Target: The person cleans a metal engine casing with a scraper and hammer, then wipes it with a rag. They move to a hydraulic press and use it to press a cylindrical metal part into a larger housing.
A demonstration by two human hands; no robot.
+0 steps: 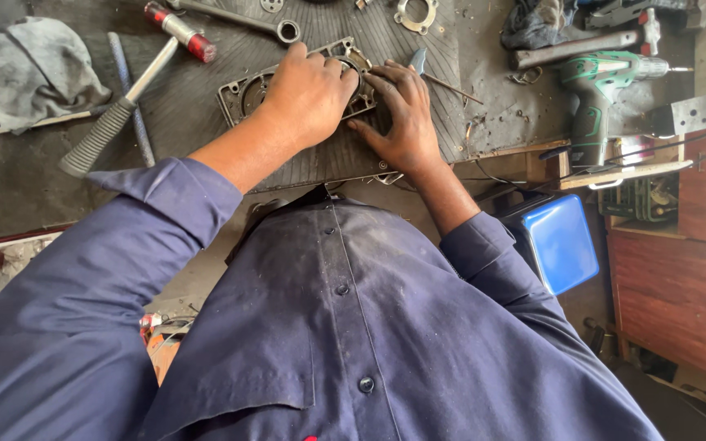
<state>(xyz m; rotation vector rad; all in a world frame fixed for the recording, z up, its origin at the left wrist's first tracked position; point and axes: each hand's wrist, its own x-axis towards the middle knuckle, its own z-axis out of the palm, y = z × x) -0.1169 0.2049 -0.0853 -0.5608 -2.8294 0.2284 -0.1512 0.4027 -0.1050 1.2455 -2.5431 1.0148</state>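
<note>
A flat grey metal plate with round openings [243, 94] lies on a ribbed dark mat [206, 122] on the workbench. My left hand [308, 94] rests on top of the plate, fingers curled over its right part. My right hand [402, 118] presses against the plate's right end, fingers spread and touching it. Whatever sits under the two hands is hidden. Dark blue sleeves and a dark blue shirt fill the lower part of the view.
A hammer with a ribbed grip [116, 114] and a red-tipped tool [181, 33] lie left of the plate, beside a grey rag [26, 69]. A ring spanner [247, 20] lies behind. A green cordless drill [598, 90] is at right, a blue container [561, 241] below the bench edge.
</note>
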